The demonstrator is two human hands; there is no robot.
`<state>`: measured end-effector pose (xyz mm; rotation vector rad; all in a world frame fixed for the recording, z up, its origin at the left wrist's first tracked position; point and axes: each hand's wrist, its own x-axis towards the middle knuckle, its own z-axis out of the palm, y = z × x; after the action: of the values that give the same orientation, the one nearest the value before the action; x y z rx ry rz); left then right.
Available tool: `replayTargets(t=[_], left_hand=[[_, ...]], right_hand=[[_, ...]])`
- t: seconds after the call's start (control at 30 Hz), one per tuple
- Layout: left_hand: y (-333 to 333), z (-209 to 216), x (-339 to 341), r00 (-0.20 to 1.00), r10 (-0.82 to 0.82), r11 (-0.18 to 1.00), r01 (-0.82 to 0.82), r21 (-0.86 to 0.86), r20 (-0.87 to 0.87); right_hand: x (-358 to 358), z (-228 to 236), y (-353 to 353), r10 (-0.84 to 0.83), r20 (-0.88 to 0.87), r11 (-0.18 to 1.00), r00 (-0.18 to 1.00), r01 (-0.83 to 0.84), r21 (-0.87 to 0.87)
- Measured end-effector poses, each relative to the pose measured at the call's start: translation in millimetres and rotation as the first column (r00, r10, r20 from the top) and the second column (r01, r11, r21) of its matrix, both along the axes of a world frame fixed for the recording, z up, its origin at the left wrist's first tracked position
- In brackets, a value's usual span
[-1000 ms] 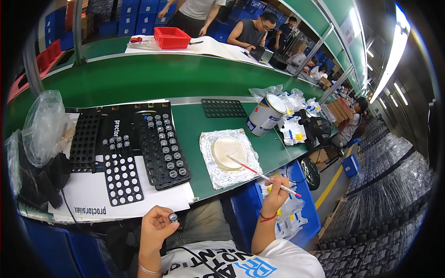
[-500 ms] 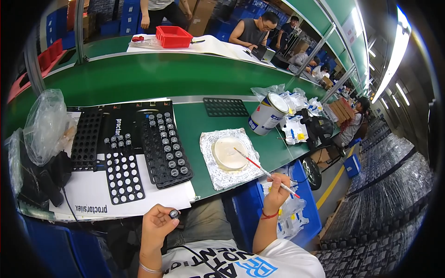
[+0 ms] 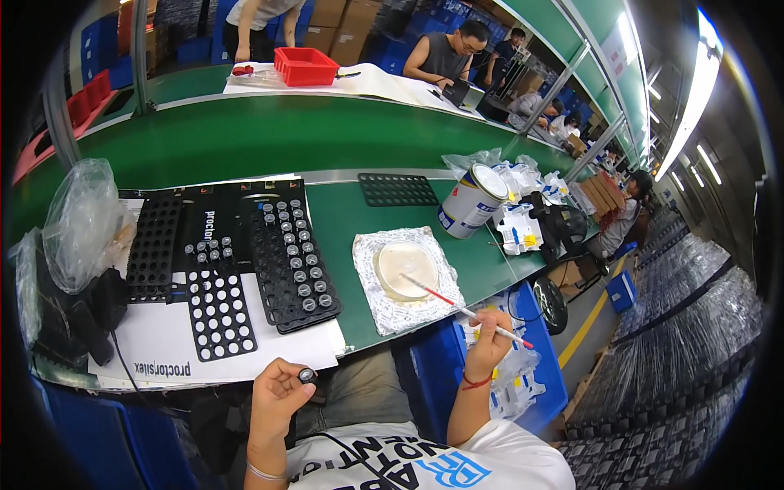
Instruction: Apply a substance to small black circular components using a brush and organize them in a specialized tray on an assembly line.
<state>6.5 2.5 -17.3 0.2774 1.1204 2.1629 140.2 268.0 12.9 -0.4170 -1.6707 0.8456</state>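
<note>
My left hand (image 3: 278, 394), near the table's front edge, pinches a small round black knob-like part (image 3: 306, 376) with a shiny face. My right hand (image 3: 487, 341) grips a thin brush (image 3: 467, 311) with a white and red handle. Its tip touches the pale contents of a shallow round dish (image 3: 379, 282). That dish stands on crumpled white printed paper (image 3: 377, 314). Left of it, a black holed tray (image 3: 272, 304) carries several clear-topped round parts. A second black tray (image 3: 196, 327), with white showing through its holes, lies closer to me.
A metal can (image 3: 469, 206) stands behind the dish, right of a flat black tray (image 3: 398, 189). White plastic parts (image 3: 519, 229) lie to the right, and a blue bin (image 3: 549, 359) sits below the edge. Plastic bags (image 3: 84, 220) crowd the left. People work across the green divider (image 3: 269, 139).
The brush tip has shifted slightly left and downward within the dish, and my right hand has moved a little. My left hand stays nearly still, the part turned slightly. A person across the divider leans differently.
</note>
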Motion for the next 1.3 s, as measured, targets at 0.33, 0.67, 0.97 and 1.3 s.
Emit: replayTargets(t=[0.33,0.67,0.97,1.3], left_hand=[[-1,2,-1,1.000,0.004,1.000,-0.004,-0.007,-0.003],[0,-2,-3,1.000,-0.006,1.000,0.006,0.010,0.020],[-1,5,-2,0.996,-0.005,0.999,0.002,0.041,0.085],[-2,1,0,0.994,0.008,0.999,-0.012,0.034,0.108]], right_hand=[[4,-2,4,-0.024,0.071,0.994,0.997,0.016,0.104],[8,-9,2,-0.076,-0.047,0.994,0.996,0.079,0.079],[1,-1,-4,-0.071,-0.503,0.861,0.862,-0.202,-0.468],[2,-5,-16,0.064,-0.569,0.720,0.820,-0.432,-0.543]])
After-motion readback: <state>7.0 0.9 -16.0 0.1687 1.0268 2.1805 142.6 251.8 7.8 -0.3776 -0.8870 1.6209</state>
